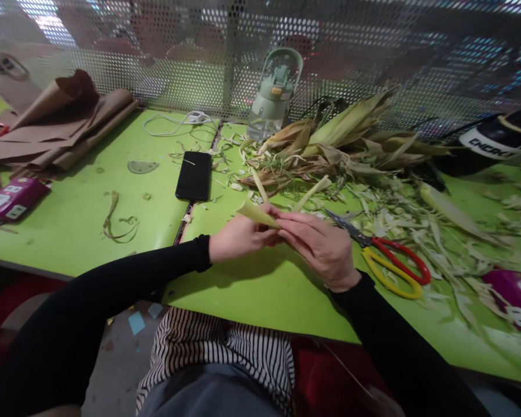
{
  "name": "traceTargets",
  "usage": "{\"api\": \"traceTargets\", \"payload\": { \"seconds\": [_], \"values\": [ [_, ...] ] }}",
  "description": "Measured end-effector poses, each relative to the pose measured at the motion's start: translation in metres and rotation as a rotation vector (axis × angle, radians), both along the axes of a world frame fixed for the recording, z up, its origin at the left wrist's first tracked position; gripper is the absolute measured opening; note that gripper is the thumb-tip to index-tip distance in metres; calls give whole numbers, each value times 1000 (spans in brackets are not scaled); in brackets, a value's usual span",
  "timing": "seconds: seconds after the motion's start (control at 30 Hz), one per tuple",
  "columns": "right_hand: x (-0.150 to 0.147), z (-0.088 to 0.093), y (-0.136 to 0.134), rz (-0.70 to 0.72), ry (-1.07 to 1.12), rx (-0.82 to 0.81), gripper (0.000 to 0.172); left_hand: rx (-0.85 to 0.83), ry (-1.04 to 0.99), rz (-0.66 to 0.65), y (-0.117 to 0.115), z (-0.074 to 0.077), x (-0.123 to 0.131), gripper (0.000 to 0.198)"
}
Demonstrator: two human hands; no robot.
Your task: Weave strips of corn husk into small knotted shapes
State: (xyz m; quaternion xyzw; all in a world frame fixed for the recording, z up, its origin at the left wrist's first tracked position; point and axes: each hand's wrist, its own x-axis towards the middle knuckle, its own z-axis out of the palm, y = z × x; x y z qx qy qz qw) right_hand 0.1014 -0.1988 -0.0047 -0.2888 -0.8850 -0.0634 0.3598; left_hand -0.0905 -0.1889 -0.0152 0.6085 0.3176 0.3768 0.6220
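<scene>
Pale green corn husk strips (pixel 257 215) are pinched between my two hands above the green table (pixel 260 289). My left hand (pixel 238 236) has its fingers closed on the husk from the left. From the right, my right hand (pixel 319 246) grips the same piece with thumb and fingers pressed together. One narrow strip (pixel 311 193) sticks up behind the right hand's fingers, and another rises behind the left hand. Scissors (pixel 373 246) with one red and one yellow handle lie just right of my right hand. Where the husk pieces meet is hidden by my fingers.
A heap of corn husks (pixel 342 139) and scattered scraps cover the back right. Behind it stands a water bottle (pixel 270 98). A phone (pixel 194 175), white cable (pixel 169 128), brown paper (pixel 56 127) and purple power strip (pixel 15 198) lie leftward; another power strip (pixel 514 296) sits right.
</scene>
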Motion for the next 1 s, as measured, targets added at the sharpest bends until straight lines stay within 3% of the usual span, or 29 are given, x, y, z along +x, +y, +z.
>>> {"api": "traceTargets", "payload": {
  "seconds": [0.1,0.17,0.27,0.4,0.53,0.67,0.77,0.87,1.0],
  "values": [
    [-6,-1,-2,-41,141,-190,9,238,169,43,-2,-1,-1,6],
    [-8,0,-1,-60,249,-363,9,322,240,55,-3,-1,-1,9],
    [-6,2,3,-105,469,-748,22,333,248,54,-5,-4,0,29],
    [-1,8,8,-68,606,-1262,43,333,269,-37,-4,-8,-1,34],
    [-2,9,7,68,664,-1536,33,298,199,-122,-2,-7,-2,38],
    [-8,1,5,51,815,-1514,29,61,17,-137,-3,1,0,71],
    [-13,-4,3,-49,861,-1307,30,-200,-109,-91,-5,6,5,85],
    [-16,-7,1,-134,769,-1066,30,-342,-181,-8,-7,7,9,83],
    [-18,-9,-3,-184,652,-812,26,-424,-214,40,-8,5,9,57]
  ]
}}
